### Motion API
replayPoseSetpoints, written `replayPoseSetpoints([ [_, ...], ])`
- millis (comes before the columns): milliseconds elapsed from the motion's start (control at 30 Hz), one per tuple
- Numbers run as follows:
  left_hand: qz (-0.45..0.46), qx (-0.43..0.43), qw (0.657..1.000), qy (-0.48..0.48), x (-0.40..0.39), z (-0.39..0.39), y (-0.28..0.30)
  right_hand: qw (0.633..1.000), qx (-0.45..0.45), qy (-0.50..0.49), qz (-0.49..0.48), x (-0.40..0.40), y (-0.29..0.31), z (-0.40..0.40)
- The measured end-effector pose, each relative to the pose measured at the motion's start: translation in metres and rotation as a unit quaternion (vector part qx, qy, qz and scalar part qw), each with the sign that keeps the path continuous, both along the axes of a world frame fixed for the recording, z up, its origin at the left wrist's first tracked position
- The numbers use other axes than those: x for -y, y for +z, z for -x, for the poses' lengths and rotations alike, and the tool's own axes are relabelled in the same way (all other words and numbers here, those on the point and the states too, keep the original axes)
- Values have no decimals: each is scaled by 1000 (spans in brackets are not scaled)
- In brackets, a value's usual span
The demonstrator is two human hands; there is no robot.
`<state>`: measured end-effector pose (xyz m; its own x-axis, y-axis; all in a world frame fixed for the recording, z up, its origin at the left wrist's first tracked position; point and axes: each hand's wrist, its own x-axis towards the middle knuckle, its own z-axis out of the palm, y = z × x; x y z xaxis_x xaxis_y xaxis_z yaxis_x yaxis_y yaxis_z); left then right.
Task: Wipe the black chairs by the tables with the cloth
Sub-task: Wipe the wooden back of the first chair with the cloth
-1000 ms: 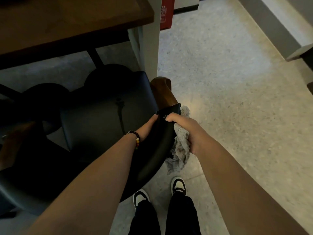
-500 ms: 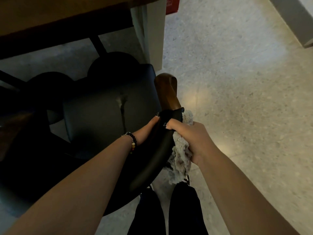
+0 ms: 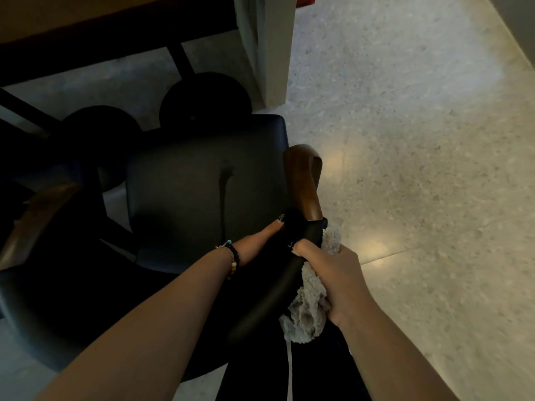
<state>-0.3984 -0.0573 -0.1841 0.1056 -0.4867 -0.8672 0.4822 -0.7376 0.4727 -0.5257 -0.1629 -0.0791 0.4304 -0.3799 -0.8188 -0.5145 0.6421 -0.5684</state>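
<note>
Black chair (image 3: 188, 195) is sitting by the wooden table (image 3: 86, 21), its curved backrest rim (image 3: 269, 296) running between both hands. Grey cloth (image 3: 309, 308) is bunching under the right hand (image 3: 333, 273), which is gripping it against the rim's outer side. Across the rim, the left hand (image 3: 254, 241) is lying on the inner face, fingers fairly straight, a bead bracelet (image 3: 233, 257) circling its wrist. Beyond the fingertips, a brown wooden armrest (image 3: 304, 180) is curving away over speckled floor (image 3: 419, 140).
</note>
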Motion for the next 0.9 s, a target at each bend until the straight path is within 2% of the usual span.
replayPoseSetpoints([
  [167, -29, 21, 999, -14, -14, 11, 7, 1000, 11, -17, -6, -19, 0, 14],
  [367, -31, -6, 1000, -1, -38, 21, 9, 999, 11, 4, -34, -37, 3, 31],
  [500, -39, -17, 999, 1, -43, 21, 5, 989, 33, 108, -90, -15, 10, 35],
  [600, -60, -50, 997, -3, -44, 19, 5, 963, 10, 228, -141, 24, 14, 30],
  [667, -80, -60, 995, 7, -40, 16, 12, 955, -4, 266, -133, 52, 19, 23],
  [767, -91, 37, 994, 42, -17, 7, 21, 969, -13, 244, -39, 93, 23, 6],
  [900, -61, 149, 958, 236, 37, -16, 41, 991, 31, 134, 6, 132, 21, -21],
])
